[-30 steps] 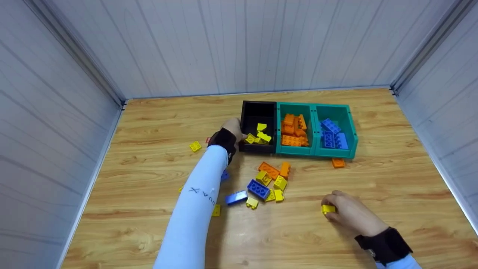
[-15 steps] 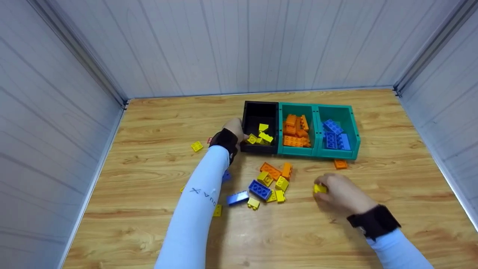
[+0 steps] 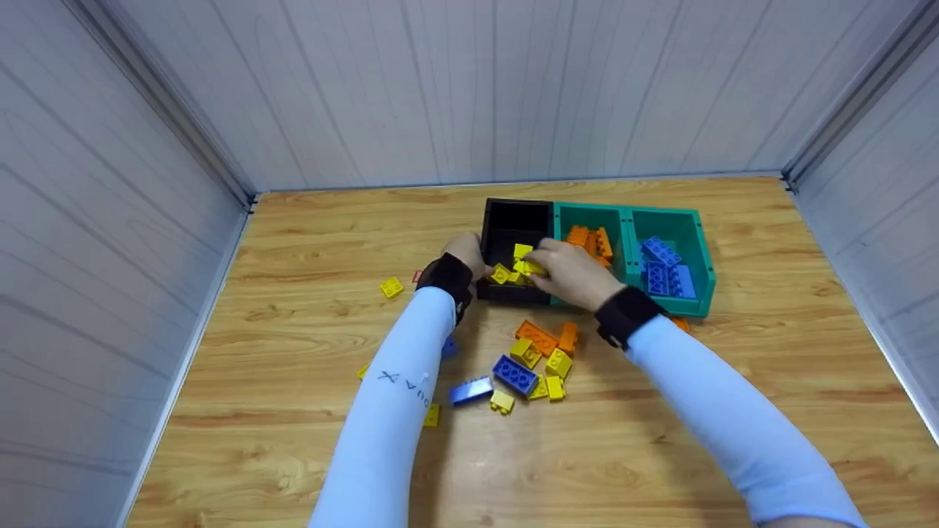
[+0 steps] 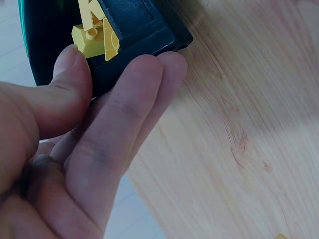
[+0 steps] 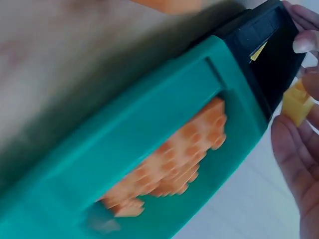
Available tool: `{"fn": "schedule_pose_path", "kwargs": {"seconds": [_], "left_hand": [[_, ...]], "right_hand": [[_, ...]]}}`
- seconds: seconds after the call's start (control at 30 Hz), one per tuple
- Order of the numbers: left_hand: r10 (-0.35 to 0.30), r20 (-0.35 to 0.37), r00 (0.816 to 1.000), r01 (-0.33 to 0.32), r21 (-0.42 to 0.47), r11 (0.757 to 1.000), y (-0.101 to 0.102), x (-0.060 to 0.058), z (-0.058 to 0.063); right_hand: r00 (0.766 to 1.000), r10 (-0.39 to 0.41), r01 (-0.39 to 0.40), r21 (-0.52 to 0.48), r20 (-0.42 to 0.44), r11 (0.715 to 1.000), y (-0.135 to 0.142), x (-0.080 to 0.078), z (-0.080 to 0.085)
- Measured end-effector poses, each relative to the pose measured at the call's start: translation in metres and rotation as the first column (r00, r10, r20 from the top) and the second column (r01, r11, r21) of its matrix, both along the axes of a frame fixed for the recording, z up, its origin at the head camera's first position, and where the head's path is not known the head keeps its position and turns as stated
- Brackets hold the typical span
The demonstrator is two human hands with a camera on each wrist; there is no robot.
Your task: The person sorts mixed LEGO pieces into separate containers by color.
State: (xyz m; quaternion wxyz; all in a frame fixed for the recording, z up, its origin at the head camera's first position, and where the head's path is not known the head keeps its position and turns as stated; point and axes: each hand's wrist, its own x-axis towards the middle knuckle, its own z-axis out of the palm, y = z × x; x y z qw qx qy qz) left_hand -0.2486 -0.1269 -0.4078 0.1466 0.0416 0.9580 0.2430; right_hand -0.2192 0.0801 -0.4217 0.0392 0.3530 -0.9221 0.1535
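Note:
My left hand (image 3: 467,253) holds the left wall of the black bin (image 3: 513,294). In the left wrist view its thumb lies over the rim and its fingers lie along the outside of the bin wall (image 4: 144,25). Over that bin, my right hand (image 3: 576,275) pinches a yellow toy brick (image 5: 296,104) between thumb and fingers. Several yellow bricks (image 3: 500,274) lie inside the black bin, partly hidden by the right hand in the head view.
Two joined green bins (image 3: 666,302) adjoin the black one, with orange bricks (image 3: 604,243) and blue bricks (image 3: 660,251) inside. Loose yellow, orange and blue bricks (image 3: 516,375) lie in front. A yellow brick (image 3: 391,287) sits left. Panel walls (image 3: 440,88) enclose the table.
My right hand has carried the yellow brick from the table's right side up and left to above the black bin. The left hand has stayed on the bin wall.

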Motion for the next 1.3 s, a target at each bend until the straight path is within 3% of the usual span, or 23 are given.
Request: {"fn": "schedule_pose_path", "kwargs": {"seconds": [0.2, 0.37, 0.6, 0.77, 0.9, 1.17, 1.23, 1.3], "left_hand": [[-0.004, 0.024, 1.0, 0.004, 0.023, 1.0, 0.006, -0.003, -0.002], [-0.016, 0.016, 1.0, 0.016, 0.032, 0.999, 0.01, -0.003, -0.002], [0.005, 0.015, 1.0, -0.005, 0.013, 1.0, 0.011, -0.008, -0.008], [-0.002, 0.021, 1.0, 0.002, 0.037, 0.999, 0.01, -0.009, -0.011], [-0.009, 0.006, 1.0, 0.009, 0.013, 1.0, 0.008, -0.008, -0.01], [0.026, 0.052, 0.998, -0.03, 0.08, 0.996, 0.001, 0.001, -0.005], [0.03, 0.054, 0.998, -0.035, 0.091, 0.995, 0.0, 0.001, -0.005], [0.039, 0.062, 0.997, -0.045, 0.102, 0.994, -0.002, 0.0, -0.005]], "right_hand": [[1.0, 0.018, -0.019, 0.059, 0.013, 0.998, -0.023, -0.022, -0.003], [1.0, -0.026, 0.027, 0.052, -0.009, 0.998, -0.02, -0.03, -0.004], [0.997, -0.071, 0.069, -0.045, -0.025, 0.997, 0.011, -0.025, 0.011], [0.98, -0.2, 0.2, -0.085, 0.006, 0.976, 0.058, -0.017, 0.03], [0.942, -0.333, 0.336, -0.115, 0.045, 0.935, 0.107, -0.012, 0.036], [0.825, -0.558, 0.565, -0.133, 0.084, 0.815, 0.192, 0.004, 0.023], [0.789, -0.599, 0.613, -0.101, 0.14, 0.784, 0.205, 0.008, 0.017], [0.74, -0.617, 0.651, -0.054, 0.268, 0.757, 0.213, 0.011, 0.011]]}}
